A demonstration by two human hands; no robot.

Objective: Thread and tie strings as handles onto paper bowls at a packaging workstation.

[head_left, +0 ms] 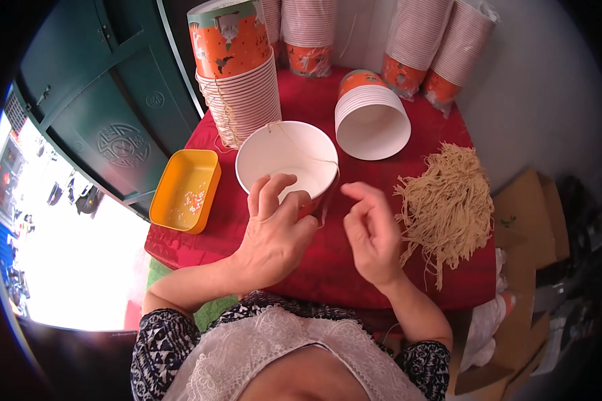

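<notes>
A paper bucket [289,152], white inside, stands at the middle of the red-covered table with its mouth toward me. A thin string [299,148] crosses its opening and hangs down outside the right rim. My left hand [276,230] is at the near rim, fingers bent and partly overlapping the opening; whatever its thumb and index finger hold is hidden. To the bucket's right, my right hand [373,234] is raised, its index finger stretched toward the bucket and the others loosely curled. No object shows in it, though it is slightly blurred.
A tall bucket stack [239,87] stands behind, draped with strings. Nested buckets [373,123] lie on their side. A bundle of tan strings [448,207] lies right, a yellow tray [186,194] with small pale pieces left. Wrapped stacks [418,50] line the back; cardboard [528,214] stands right.
</notes>
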